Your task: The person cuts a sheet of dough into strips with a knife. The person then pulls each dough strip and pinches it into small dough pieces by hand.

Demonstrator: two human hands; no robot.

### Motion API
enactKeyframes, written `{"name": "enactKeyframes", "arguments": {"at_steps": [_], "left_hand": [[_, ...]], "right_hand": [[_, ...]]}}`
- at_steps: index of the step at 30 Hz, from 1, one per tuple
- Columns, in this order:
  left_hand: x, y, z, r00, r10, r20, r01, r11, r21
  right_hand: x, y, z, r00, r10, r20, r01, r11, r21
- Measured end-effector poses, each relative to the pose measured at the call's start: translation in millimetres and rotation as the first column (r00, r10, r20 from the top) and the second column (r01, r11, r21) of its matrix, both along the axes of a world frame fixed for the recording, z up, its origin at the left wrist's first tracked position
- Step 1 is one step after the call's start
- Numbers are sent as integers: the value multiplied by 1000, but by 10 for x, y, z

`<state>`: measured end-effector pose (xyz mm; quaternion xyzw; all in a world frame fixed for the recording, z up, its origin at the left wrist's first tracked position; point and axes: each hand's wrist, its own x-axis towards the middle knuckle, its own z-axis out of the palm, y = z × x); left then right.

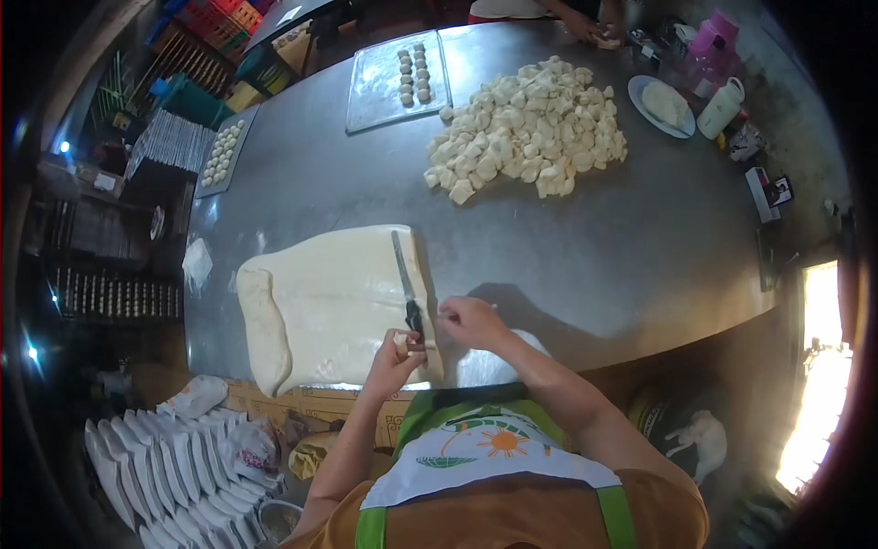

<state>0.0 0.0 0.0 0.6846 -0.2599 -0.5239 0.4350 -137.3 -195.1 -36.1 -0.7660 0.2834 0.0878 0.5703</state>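
A large folded sheet of dough (338, 288) lies on the metal table in front of me, its left edge rolled over. Along its right side rests a knife (403, 265), blade pointing away and black handle towards me. My left hand (393, 368) is closed at the near end of the handle, with a small pale piece of dough (401, 344) between its fingers. Whether those fingers also touch the handle I cannot tell. Just right of the knife, my right hand (473, 323) has its fingers curled together; what they hold, if anything, is hidden.
A heap of cut dough pieces (530, 128) spreads over the far table. Behind stands a tray (366, 96) with dough balls; another tray (212, 188) sits left. Flour (197, 263) lies at the left edge. A plate (640, 90) holds dough. Another person's hand (599, 35) shows beyond.
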Motion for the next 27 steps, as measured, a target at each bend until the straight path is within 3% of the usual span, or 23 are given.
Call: {"name": "enactKeyframes", "arguments": {"at_steps": [2, 3, 4, 7, 12, 14, 16, 18, 19, 20, 21, 22, 24, 26, 27], "left_hand": [[-5, -85, 221, 999, 10, -30, -11, 999, -47], [15, -218, -47, 997, -3, -71, -8, 988, -156], [122, -166, 6, 997, -17, -73, 6, 989, -150], [460, -12, 49, 973, -124, 197, 151, 980, -132], [1139, 177, -69, 928, -312, 204, 331, 941, -64], [1310, 254, 208, 829, -557, 39, 534, 771, -348], [1433, 271, 692, 619, -784, -48, 564, 487, -667], [1340, 370, 1276, 333, -939, -83, 326, 198, -924], [1269, 424, 1501, 203, -977, -62, 128, 90, -988], [1232, 470, 1628, 151, -988, -2, 62, 11, -998], [1237, 517, 1713, 108, -992, 64, -6, -65, -998], [1288, 524, 1784, 110, -992, 53, -15, -55, -998], [1388, 402, 1903, 122, -965, 232, 23, -231, -973], [1441, 396, 1889, 113, -943, 315, 38, -312, -949], [1479, 442, 1858, 251, -951, 182, 42, -177, -983]], "right_hand": [[146, 202, 69, 992, 22, 126, -7, 992, -122], [164, 146, -87, 986, 41, 160, 3, 963, -268], [257, 293, -84, 987, 26, 158, 17, 965, -262], [510, 679, -78, 965, -109, 237, 213, 855, -472], [667, 932, -29, 952, -297, -79, 226, 850, -476], [573, 974, -37, 875, -468, 126, 461, 724, -513], [546, 1020, 297, 839, -539, 78, 508, 723, -468], [465, 1176, 460, 789, -615, 10, 562, 715, -416], [416, 1244, 488, 781, -625, 4, 573, 714, -402], [375, 1342, 510, 773, -634, -7, 584, 716, -383], [369, 1444, 519, 767, -641, -14, 594, 719, -362], [391, 1537, 521, 768, -640, -28, 589, 723, -361], [466, 1670, 535, 803, -597, 9, 538, 717, -443], [570, 1741, 555, 811, -584, 23, 521, 705, -481], [665, 1744, 623, 828, -560, -26, 468, 715, -519]]}}
